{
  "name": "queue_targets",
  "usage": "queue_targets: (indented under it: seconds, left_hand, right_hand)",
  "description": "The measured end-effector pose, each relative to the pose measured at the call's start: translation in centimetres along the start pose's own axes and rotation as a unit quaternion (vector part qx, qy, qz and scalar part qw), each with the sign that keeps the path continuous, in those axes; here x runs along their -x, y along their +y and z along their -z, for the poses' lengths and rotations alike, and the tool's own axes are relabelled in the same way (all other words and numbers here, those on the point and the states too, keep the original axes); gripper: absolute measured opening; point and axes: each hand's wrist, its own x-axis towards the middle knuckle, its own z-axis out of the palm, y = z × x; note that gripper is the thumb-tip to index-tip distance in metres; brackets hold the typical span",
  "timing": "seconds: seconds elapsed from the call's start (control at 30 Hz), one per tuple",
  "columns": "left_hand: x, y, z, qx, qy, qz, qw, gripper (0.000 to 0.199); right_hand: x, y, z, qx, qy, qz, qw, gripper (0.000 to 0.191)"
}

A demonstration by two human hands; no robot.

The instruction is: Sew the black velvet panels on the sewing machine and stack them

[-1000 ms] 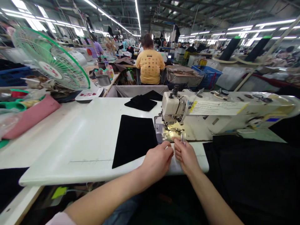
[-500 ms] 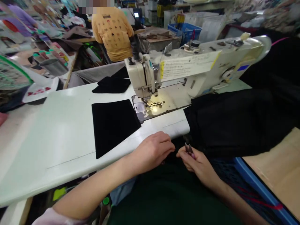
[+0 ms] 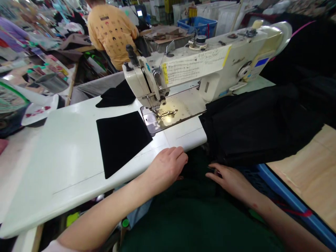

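One flat black panel point(image 3: 122, 141) beside one sewing machine point(image 3: 189, 68); left hand point(image 3: 168, 166) curled at the desk's point(image 3: 70, 150) near edge, right hand point(image 3: 227, 178) loosely parted; both grips unclear.

Machine point(image 3: 210, 66) stands on the surface point(image 3: 70, 147), upper centre to upper right of frame. Panel point(image 3: 122, 140) lies left of it; further pieces point(image 3: 115, 96) lie behind the panel. Cloth point(image 3: 257, 126): right, before the machine. Left hand point(image 3: 168, 166): surface's front edge, lower centre. Right hand point(image 3: 228, 178): just below the cloth.
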Motion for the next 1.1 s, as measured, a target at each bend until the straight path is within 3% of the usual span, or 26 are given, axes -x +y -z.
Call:
queue_targets:
  seconds: [0.17, 0.27, 0.33, 0.5, 0.63, 0.73, 0.87, 1.0, 1.1]
  left_hand:
    - [-0.1, 1.2, 0.0, -0.013, -0.009, -0.019, 1.0, 0.015]
    - [-0.1, 1.4, 0.0, -0.012, -0.015, -0.014, 1.0, 0.01]
    - [0.0, 1.2, -0.1, -0.01, -0.012, 0.005, 1.0, 0.009]
    - [0.3, 0.7, 0.0, 0.021, -0.021, 0.032, 0.999, 0.012]
    - [0.6, 0.4, 0.4, 0.095, -0.001, 0.068, 0.993, 0.017]
    - [0.8, -0.3, 0.9, 0.235, 0.064, 0.165, 0.956, 0.013]
    - [0.9, -1.3, 1.3, 0.393, 0.103, 0.294, 0.865, 0.016]
    - [0.8, -1.7, 1.3, 0.473, 0.122, 0.328, 0.808, 0.018]
    - [1.0, -1.8, 1.3, 0.472, 0.137, 0.333, 0.805, 0.018]
  right_hand:
    - [-0.2, -3.0, 0.5, -0.081, 0.135, 0.121, 0.98, 0.042]
    - [-0.7, -5.0, 0.1, -0.122, 0.083, 0.181, 0.972, 0.041]
    - [-1.0, -5.8, -0.2, -0.092, 0.054, 0.204, 0.973, 0.038]
    - [-1.5, -6.6, -1.1, 0.036, 0.107, 0.239, 0.964, 0.026]
    - [-2.2, -7.1, -1.3, 0.088, 0.114, 0.245, 0.959, 0.023]
    - [-2.5, -7.1, -1.1, 0.081, 0.127, 0.216, 0.965, 0.022]
    - [-3.1, -7.7, -1.3, -0.024, 0.178, 0.158, 0.971, 0.029]
    - [-4.1, -9.4, -1.9, -0.066, 0.187, 0.231, 0.952, 0.025]
    - [-5.0, -10.8, -2.2, -0.07, 0.186, 0.286, 0.937, 0.014]
